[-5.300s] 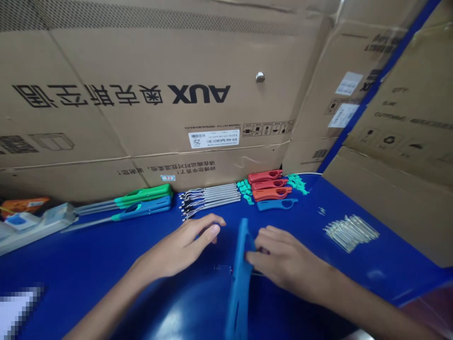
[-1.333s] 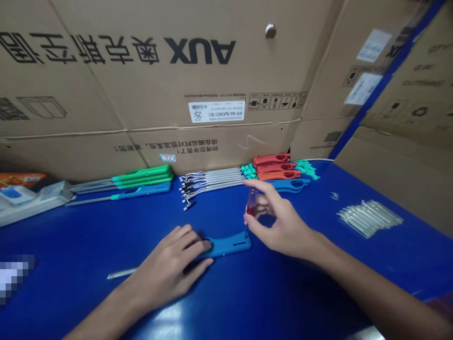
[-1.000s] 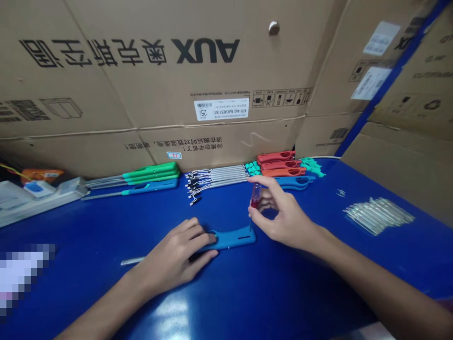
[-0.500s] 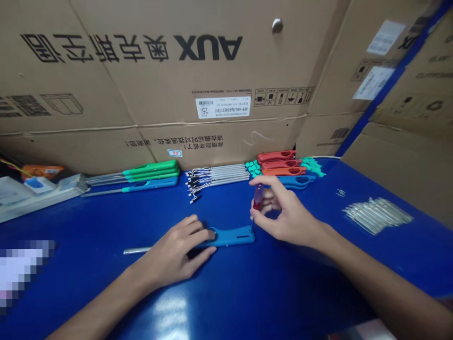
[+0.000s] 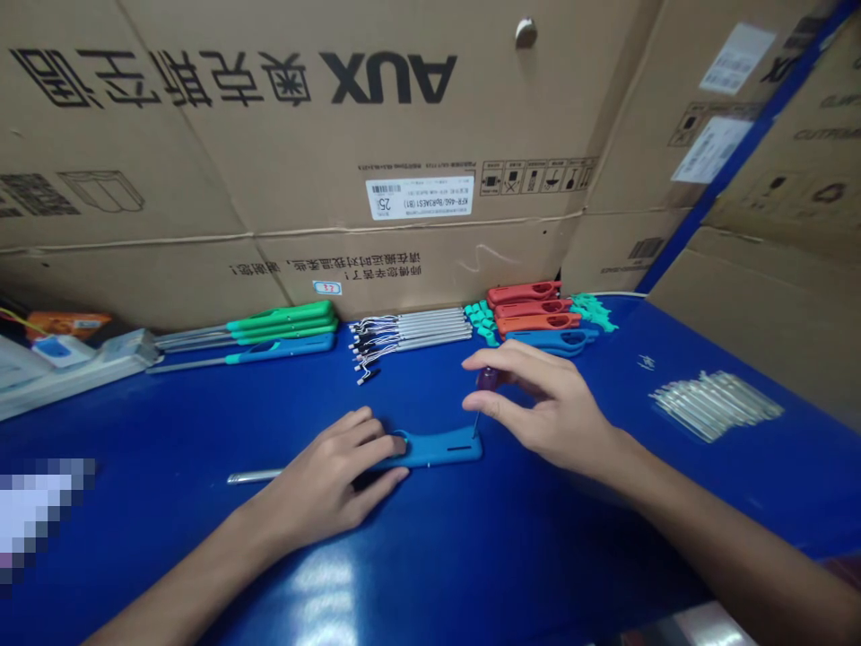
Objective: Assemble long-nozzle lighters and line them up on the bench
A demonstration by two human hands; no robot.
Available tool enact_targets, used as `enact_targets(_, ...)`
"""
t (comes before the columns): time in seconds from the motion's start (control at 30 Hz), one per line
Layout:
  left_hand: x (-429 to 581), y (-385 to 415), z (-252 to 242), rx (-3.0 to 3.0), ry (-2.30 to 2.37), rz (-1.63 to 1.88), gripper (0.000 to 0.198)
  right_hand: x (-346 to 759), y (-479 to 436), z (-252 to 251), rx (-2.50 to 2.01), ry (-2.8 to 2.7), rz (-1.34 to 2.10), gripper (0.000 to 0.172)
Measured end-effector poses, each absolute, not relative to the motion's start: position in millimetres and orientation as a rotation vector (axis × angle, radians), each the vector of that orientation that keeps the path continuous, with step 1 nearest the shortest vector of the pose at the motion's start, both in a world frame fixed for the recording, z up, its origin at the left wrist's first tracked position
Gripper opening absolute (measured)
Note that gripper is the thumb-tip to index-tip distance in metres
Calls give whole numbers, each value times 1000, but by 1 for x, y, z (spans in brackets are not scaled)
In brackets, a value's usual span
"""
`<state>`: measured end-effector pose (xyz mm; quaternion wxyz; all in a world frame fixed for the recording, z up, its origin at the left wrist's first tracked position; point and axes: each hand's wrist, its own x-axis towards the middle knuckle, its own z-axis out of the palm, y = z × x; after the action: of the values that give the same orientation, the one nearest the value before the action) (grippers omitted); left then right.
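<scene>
Pressing the lighter flat on the table, open-palmed, the left hand has stayed put while the right hand, pinching the screwdriver at the lighter's right end, has rolled its fingers over it, likely mid-turn.

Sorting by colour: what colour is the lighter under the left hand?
The lighter is blue, best seen in the head view.

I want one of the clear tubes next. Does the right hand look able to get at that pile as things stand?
Probably yes, once freed: the right hand pinches a small screwdriver at the blue lighter handle, but nothing tall stands on the table between it and the clear tubes.
</scene>
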<state>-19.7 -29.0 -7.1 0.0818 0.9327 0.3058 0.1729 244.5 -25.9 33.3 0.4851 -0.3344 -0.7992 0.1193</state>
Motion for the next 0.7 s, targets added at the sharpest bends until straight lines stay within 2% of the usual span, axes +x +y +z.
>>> enact_targets(0.1,-19,-29,-7,2792,909,507,16,245,-28,34,-805,-1947,525,36)
enact_targets(0.17,-20,-29,-7,2787,904,504,16,245,-31,34,-776,-1964,622,39)
enact_targets(0.4,-21,-29,-9,2805,915,497,16,242,-31,32,-710,-2039,349,25)
enact_targets(0.57,-22,-29,-6,2802,917,491,15,242,-34,30,-764,-1984,477,46)
enact_targets(0.7,-13,-35,-1,2790,955,615,13,242,-33,32,-729,-2076,325,39)
